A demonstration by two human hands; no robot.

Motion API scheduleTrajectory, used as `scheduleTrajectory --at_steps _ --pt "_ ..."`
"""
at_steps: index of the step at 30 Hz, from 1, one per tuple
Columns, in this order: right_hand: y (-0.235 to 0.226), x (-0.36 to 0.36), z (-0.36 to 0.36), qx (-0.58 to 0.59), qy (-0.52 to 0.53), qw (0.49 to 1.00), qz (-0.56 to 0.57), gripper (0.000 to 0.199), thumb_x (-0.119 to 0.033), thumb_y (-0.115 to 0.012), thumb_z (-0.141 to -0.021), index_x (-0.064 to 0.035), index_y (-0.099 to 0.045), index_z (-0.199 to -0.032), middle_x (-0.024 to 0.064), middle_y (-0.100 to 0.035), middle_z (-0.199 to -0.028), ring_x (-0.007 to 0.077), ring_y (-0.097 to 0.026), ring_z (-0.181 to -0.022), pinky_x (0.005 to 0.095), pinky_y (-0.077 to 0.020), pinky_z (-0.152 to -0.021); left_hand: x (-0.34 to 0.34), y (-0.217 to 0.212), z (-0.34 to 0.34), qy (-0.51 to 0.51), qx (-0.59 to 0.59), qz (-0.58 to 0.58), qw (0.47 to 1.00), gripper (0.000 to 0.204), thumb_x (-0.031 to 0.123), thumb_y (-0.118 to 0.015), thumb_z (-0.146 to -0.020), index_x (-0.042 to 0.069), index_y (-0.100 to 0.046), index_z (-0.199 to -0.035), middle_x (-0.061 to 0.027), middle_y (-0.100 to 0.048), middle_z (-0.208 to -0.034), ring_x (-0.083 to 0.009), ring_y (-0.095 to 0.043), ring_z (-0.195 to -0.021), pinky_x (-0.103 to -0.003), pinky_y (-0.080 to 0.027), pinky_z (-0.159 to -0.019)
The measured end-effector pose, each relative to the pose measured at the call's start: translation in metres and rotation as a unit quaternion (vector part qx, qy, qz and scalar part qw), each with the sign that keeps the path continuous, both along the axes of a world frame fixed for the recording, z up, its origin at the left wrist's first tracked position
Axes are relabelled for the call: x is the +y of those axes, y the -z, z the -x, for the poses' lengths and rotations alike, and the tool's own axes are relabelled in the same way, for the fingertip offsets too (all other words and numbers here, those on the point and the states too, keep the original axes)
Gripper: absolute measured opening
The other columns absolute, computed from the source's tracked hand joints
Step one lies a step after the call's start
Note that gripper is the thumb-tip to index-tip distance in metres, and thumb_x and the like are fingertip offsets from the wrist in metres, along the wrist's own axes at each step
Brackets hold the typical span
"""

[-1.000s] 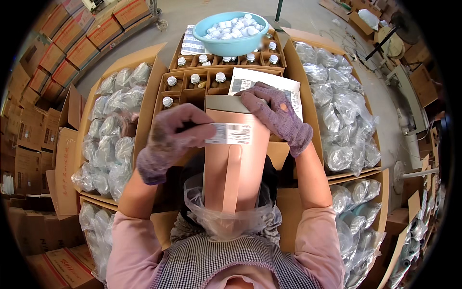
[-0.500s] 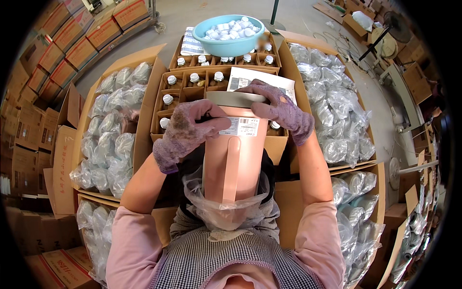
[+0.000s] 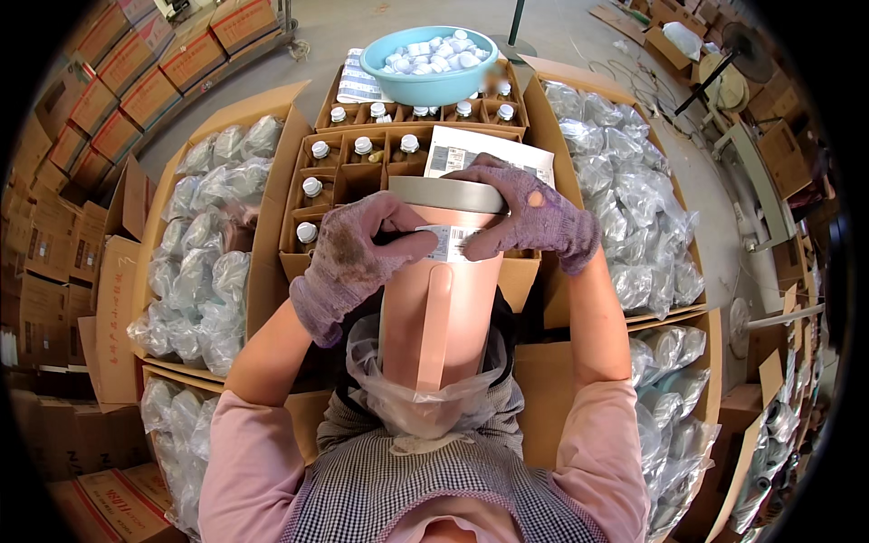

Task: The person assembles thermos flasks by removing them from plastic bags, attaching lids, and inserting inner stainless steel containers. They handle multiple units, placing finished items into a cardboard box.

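Note:
A pink insulated jug point(image 3: 404, 312) with a long handle stands in front of me, its base inside a clear plastic bag point(image 3: 425, 414). Its grey lid point(image 3: 444, 193) faces away from me. A white printed label point(image 3: 453, 242) lies across the jug just below the lid. My left hand point(image 3: 355, 249), in a stained purple glove, pinches the label's left end with thumb and forefinger. My right hand point(image 3: 536, 215), gloved alike with a hole on its back, wraps over the lid's right side, its thumb pressed at the label's right end.
Beyond the jug are divided cartons point(image 3: 303, 264) of white-capped bottles, with a sheet of labels point(image 3: 525, 161) on top. A blue basin point(image 3: 369, 71) of white caps sits farther back. Open cartons of plastic-wrapped items point(image 3: 204, 249) flank me on both sides.
My right hand's fingers have come down onto the label's right end, covering part of it. The lid has tipped slightly toward me, while the left hand keeps its pinch.

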State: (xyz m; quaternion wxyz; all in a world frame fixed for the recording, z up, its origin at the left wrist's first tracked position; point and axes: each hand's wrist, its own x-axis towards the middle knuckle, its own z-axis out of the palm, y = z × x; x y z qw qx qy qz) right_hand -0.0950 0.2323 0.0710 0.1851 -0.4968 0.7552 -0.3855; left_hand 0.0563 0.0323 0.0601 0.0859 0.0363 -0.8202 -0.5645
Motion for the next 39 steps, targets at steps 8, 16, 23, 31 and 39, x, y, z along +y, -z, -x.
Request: scheduleTrajectory --at_steps 8,16,23,31,39 --pt "0.002 0.0 0.006 0.066 -0.049 0.997 0.002 0.074 -0.018 -0.084 -0.062 -0.004 -0.058 -0.13 0.0126 -0.061 -0.12 0.0267 -0.059 -0.113 0.0371 -0.0483 -0.096 -0.008 0.005 0.0 -0.063 0.144 0.065 0.985 0.089 0.032 -0.09 -0.067 -0.001 -0.044 -0.137 -0.0175 -0.053 -0.128 -0.0289 -0.055 -0.115 -0.039 -0.047 -0.099" --pt "-0.006 0.01 0.0 0.023 -0.056 0.998 -0.023 0.076 -0.013 -0.082 -0.065 -0.0075 -0.053 -0.136 0.0127 -0.057 -0.121 0.029 -0.057 -0.115 0.0371 -0.0457 -0.1 0.001 0.041 0.016 -0.132 0.086 -0.003 0.988 0.048 0.019 -0.064 -0.094 0.001 -0.051 -0.137 -0.0212 -0.049 -0.139 -0.0335 -0.054 -0.124 -0.038 -0.043 -0.106" --pt "-0.04 0.003 -0.057 0.157 0.094 0.983 0.013 0.045 -0.025 -0.074 -0.081 -0.0056 -0.066 -0.12 0.0152 -0.064 -0.106 0.0303 -0.062 -0.101 0.0378 -0.0506 -0.088 0.058 0.069 -0.107 -0.028 0.133 0.22 0.966 0.058 0.012 -0.065 -0.09 -0.011 -0.042 -0.138 -0.0309 -0.048 -0.137 -0.0441 -0.053 -0.122 -0.043 -0.047 -0.101" --pt "-0.011 0.002 -0.077 0.1 -0.068 0.935 0.335 0.014 -0.014 -0.068 -0.078 -0.0064 -0.072 -0.088 0.0078 -0.07 -0.083 0.0281 -0.064 -0.07 0.0343 -0.0521 -0.071 -0.03 0.106 -0.054 0.215 0.056 -0.193 0.956 0.039 0.021 -0.051 -0.103 0.0 -0.052 -0.135 -0.0108 -0.063 -0.129 -0.0186 -0.06 -0.115 -0.032 -0.05 -0.098" --pt "0.005 -0.02 -0.049 -0.145 0.118 0.933 0.307 0.042 -0.026 -0.039 -0.102 -0.0004 -0.07 -0.091 0.0142 -0.07 -0.095 0.0302 -0.065 -0.092 0.0427 -0.0443 -0.1 -0.015 0.045 0.021 0.093 0.313 -0.096 0.94 0.025 0.016 -0.053 -0.098 0.0 -0.053 -0.117 -0.0271 -0.056 -0.133 -0.0341 -0.057 -0.124 -0.042 -0.048 -0.103"
